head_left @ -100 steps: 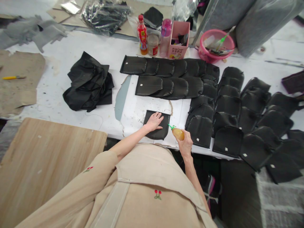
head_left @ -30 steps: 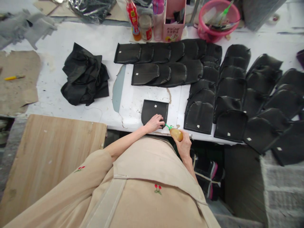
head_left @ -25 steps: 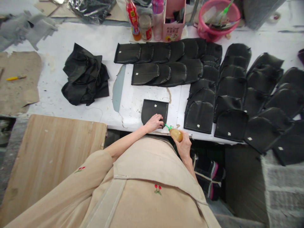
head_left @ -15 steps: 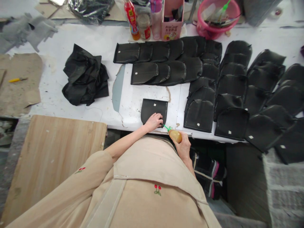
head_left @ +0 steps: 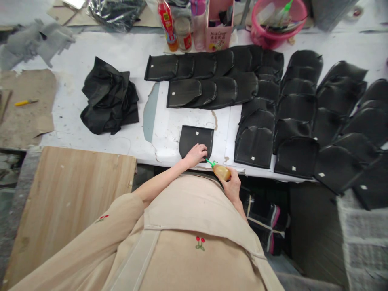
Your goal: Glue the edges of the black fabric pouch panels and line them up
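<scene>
A black rounded piece [head_left: 194,139] with a small white mark lies near the front edge of the white table [head_left: 182,119]. On its lower right part rests my left hand [head_left: 196,155], fingers bent and close together at the piece's edge. My right hand [head_left: 232,185] is wrapped round a squeeze bottle [head_left: 221,172] of amber liquid. The bottle's thin green nozzle [head_left: 209,163] points left and its tip is at the lower edge of the piece, beside my left fingertips. Whether liquid comes out is too small to tell.
Overlapping rows of black pieces [head_left: 257,147] cover the table's back and right. A crumpled black heap [head_left: 109,97] lies left. Behind stand a red-labelled bottle [head_left: 167,25], a jar [head_left: 183,34], a pink box [head_left: 218,38] and a pink basket [head_left: 273,38]. A wooden board [head_left: 75,206] is front left.
My right hand and the bottle have moved slightly left, bringing the nozzle tip further along the lower edge of the black piece. My left hand has hardly moved.
</scene>
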A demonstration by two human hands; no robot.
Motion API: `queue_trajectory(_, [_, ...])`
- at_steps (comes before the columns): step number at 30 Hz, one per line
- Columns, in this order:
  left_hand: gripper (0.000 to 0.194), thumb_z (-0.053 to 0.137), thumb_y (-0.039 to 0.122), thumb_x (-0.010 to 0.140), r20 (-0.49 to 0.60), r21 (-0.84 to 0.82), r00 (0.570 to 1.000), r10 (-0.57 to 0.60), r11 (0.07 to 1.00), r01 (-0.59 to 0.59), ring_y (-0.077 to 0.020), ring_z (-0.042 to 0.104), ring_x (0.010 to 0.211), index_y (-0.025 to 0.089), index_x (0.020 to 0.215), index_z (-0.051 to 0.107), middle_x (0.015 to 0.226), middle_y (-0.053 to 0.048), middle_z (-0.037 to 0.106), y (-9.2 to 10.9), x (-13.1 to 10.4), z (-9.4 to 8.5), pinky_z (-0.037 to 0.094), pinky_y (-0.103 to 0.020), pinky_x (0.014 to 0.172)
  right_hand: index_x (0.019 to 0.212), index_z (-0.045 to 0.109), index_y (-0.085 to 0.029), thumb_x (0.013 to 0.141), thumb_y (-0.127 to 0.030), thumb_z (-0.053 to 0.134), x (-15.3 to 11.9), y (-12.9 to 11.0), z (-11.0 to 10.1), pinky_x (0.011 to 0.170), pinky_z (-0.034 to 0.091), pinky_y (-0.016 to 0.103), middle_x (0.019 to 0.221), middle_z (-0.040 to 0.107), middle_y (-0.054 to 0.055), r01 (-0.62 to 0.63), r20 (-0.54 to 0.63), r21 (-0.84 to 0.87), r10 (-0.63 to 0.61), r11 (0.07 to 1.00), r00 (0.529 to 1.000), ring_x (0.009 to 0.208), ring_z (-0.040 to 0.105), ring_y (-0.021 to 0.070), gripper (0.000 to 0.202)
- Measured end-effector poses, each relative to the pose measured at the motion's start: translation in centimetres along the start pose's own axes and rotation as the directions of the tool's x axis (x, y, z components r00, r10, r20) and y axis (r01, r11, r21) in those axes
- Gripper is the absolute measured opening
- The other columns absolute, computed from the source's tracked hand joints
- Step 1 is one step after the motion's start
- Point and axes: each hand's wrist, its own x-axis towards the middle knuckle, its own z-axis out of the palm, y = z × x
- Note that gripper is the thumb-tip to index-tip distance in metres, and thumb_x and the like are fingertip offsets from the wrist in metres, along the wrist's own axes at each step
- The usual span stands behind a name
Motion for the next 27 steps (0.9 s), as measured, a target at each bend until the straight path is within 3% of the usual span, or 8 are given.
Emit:
queue_trajectory(9, [0.020, 0.078, 0.016, 0.079, -0.011, -0.019, 1.000, 0.004, 1.000, -0.005, -0.0265, 0.052, 0.125, 0.018, 0.097, 0.068, 0.123, -0.011, 0.060, -0.1, -0.1, -0.2, 0.036, -0.051, 0.112, 0.116, 0.064, -0.020, 0.083, -0.061, 0.067, 0.5, 0.3, -1.3, 0.080, 0.054, 0.040, 0.108, 0.070, 0.010, 0.027, 0.060, -0.006, -0.027, 1.000, 0.998, 0.097, 0.065, 0.0264, 0.053])
queue_trajectory(13, [0.015, 0.077, 0.022, 0.082, -0.044, 0.005, 0.998, -0.033, 0.999, 0.033, -0.0254, 0.056, 0.116, 0.019, 0.096, 0.070, 0.119, -0.009, 0.062, 0.3, -0.1, -0.3, 0.044, -0.043, 0.100, 0.114, 0.064, -0.020, 0.081, -0.061, 0.069, 0.4, 0.0, -1.8, 0.081, 0.054, 0.040, 0.108, 0.070, 0.009, -0.016, -0.002, 0.015, 0.016, 1.000, 1.000, 0.096, 0.065, 0.0259, 0.053])
queue_trajectory(19, [0.016, 0.070, 0.033, 0.089, -0.067, 0.010, 0.983, -0.171, 0.985, 0.172, -0.0257, 0.055, 0.105, 0.020, 0.097, 0.072, 0.112, -0.009, 0.061, 0.7, 2.7, -0.5, 0.048, -0.038, 0.083, 0.116, 0.063, -0.019, 0.076, -0.059, 0.075, 0.5, 0.0, -2.6, 0.079, 0.054, 0.038, 0.112, 0.068, 0.010, -0.122, -0.137, 0.101, 0.136, 0.987, 0.981, 0.098, 0.065, 0.0264, 0.058])
queue_trajectory(23, [0.015, 0.074, 0.034, 0.086, -0.103, -0.038, 0.969, -0.223, 0.975, 0.220, -0.0244, 0.054, 0.101, 0.019, 0.091, 0.073, 0.109, -0.008, 0.059, 0.4, 4.7, -0.4, 0.049, -0.037, 0.084, 0.116, 0.063, -0.019, 0.078, -0.058, 0.073, 0.9, -0.4, -2.7, 0.078, 0.055, 0.038, 0.110, 0.068, 0.010, -0.108, -0.175, 0.080, 0.120, 0.991, 0.977, 0.096, 0.065, 0.0255, 0.056])
queue_trajectory(27, [0.013, 0.075, 0.033, 0.085, -0.111, -0.071, 0.966, -0.232, 0.972, 0.225, -0.0233, 0.054, 0.101, 0.021, 0.089, 0.074, 0.108, -0.007, 0.058, 0.1, 5.0, -0.2, 0.049, -0.035, 0.084, 0.117, 0.063, -0.020, 0.080, -0.056, 0.071, 1.2, -0.5, -1.8, 0.080, 0.055, 0.039, 0.109, 0.068, 0.009, -0.065, -0.178, 0.023, 0.068, 0.998, 0.982, 0.098, 0.064, 0.0254, 0.053])
